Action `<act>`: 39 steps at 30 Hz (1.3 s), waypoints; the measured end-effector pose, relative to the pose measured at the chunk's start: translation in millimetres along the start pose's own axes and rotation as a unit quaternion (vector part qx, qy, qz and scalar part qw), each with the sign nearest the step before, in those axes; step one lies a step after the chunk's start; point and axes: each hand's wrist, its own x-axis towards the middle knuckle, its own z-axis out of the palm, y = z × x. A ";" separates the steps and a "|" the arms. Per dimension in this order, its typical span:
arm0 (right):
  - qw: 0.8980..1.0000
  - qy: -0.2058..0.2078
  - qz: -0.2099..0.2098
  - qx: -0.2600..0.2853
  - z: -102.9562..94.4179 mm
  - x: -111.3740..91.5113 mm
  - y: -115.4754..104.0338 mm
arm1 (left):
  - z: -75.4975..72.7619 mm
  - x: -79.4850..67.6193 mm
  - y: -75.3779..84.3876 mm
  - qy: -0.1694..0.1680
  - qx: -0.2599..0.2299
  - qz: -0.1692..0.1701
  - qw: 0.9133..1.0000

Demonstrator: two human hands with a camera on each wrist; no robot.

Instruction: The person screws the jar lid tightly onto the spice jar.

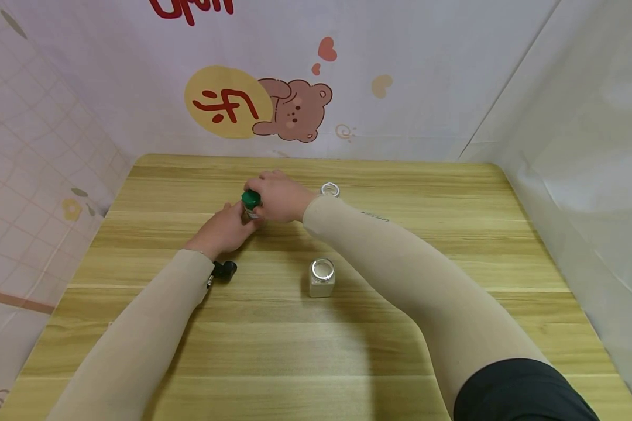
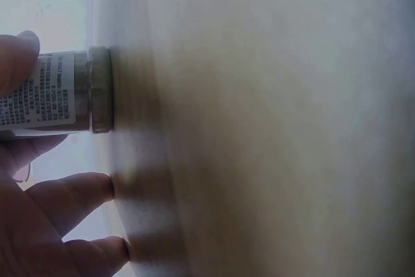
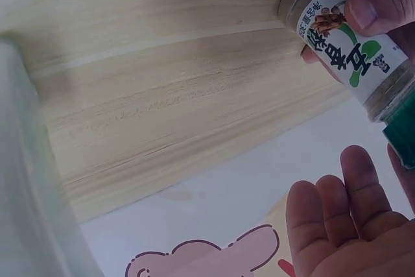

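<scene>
A spice jar (image 3: 353, 47) with a green cap (image 1: 251, 199) and a white printed label stands toward the back left of the table, brown powder showing through its clear wall. My left hand (image 1: 225, 229) holds the jar's body, thumb across the label; its base is down at the tabletop in the left wrist view. From the right, my right hand (image 1: 281, 197) reaches over and grips the green cap between fingers and thumb. Its other fingers (image 3: 369, 196) extend beside the jar in the right wrist view.
A square clear jar (image 1: 322, 280) with a round rim stands mid-table. Another round-rimmed jar (image 1: 330, 189) is farther back, partly hidden by my right forearm. The wooden table (image 1: 274, 351) meets a printed white backdrop (image 1: 426, 88) behind. A black device (image 1: 225, 271) sits at my left wrist.
</scene>
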 end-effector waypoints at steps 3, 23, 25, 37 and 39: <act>1.000 0.003 -0.001 -0.002 0.3 0.5 0.0 | 0.0 -0.5 0.4 -0.002 -0.001 -0.005 1.000; 1.000 0.011 0.003 0.012 3.9 0.8 2.7 | 1.5 0.8 -1.8 0.000 0.003 -0.009 1.000; 1.000 0.010 0.008 0.016 4.2 1.1 2.9 | 1.5 0.7 -1.7 0.000 0.004 -0.010 1.000; 1.000 -0.002 -0.002 0.023 0.4 -1.1 2.0 | 1.5 0.9 -1.0 0.003 0.001 -0.005 1.000; 1.000 -0.003 0.002 0.024 0.2 -1.0 2.0 | 1.7 1.2 -1.1 0.004 0.001 -0.004 1.000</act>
